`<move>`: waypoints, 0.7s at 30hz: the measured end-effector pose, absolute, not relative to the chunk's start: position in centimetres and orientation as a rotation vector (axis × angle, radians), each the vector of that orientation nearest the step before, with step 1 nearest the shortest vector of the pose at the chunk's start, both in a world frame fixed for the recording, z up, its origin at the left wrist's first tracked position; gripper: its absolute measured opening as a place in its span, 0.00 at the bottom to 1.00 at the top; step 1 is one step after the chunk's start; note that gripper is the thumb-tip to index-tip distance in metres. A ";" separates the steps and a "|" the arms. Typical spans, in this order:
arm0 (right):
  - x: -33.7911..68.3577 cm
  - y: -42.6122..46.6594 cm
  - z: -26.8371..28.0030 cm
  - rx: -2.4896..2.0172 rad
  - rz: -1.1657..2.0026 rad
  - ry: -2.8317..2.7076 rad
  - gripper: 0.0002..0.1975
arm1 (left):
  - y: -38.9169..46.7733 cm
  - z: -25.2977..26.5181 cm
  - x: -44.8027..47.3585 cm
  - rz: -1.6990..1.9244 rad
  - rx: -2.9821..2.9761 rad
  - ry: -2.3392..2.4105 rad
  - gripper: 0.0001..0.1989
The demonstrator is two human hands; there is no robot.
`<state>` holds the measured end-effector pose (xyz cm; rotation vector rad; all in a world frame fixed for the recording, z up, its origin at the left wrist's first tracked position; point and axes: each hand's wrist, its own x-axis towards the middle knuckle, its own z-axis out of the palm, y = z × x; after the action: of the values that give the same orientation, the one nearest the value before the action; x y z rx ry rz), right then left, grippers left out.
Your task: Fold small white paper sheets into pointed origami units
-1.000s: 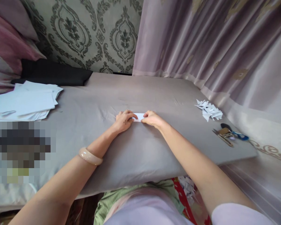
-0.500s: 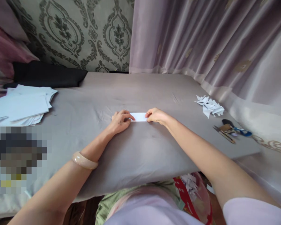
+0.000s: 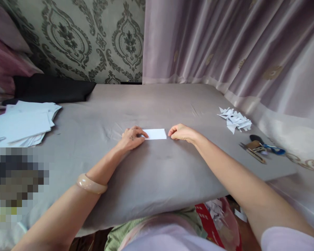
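Observation:
A folded strip of white paper (image 3: 156,134) lies flat in the middle of the grey-covered surface. My left hand (image 3: 133,137) rests on its left end, the index finger on top and the thumb along the near edge, holding it down. Just beyond the strip's right end is my right hand (image 3: 181,133). Its fingers are curled, with a small gap between index finger and thumb, and nothing shows between them. A pale bangle (image 3: 91,184) sits on my left forearm.
White paper sheets (image 3: 23,122) are stacked at left, before a black cloth (image 3: 52,89). Folded paper pieces (image 3: 234,119) lie at right, near blue-handled scissors (image 3: 276,150) and a slim cutting tool (image 3: 252,153). Below the near edge is a red bag (image 3: 210,223) with paper scraps.
My right hand has come off the strip's right end and moved slightly right, its fingers loosening. My left hand stays on the left end. The view has shifted a little.

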<state>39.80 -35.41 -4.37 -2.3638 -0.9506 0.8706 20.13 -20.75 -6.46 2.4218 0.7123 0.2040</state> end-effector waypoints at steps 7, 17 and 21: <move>39.0 -36.1 -6.7 -2.239 0.528 -1.163 0.18 | -21.9 -5.2 23.1 0.180 2.504 0.833 0.12; 37.7 -37.0 -7.8 -2.175 0.278 -1.260 0.20 | -22.9 -7.2 27.4 0.130 2.527 0.716 0.11; 37.7 -37.3 -7.6 -2.100 0.329 -1.240 0.20 | -22.9 -6.3 26.9 0.104 2.461 0.668 0.10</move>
<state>37.68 -37.33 -7.58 -2.0997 -1.2400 0.3291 26.90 -22.86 -6.26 2.4605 0.6676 0.1036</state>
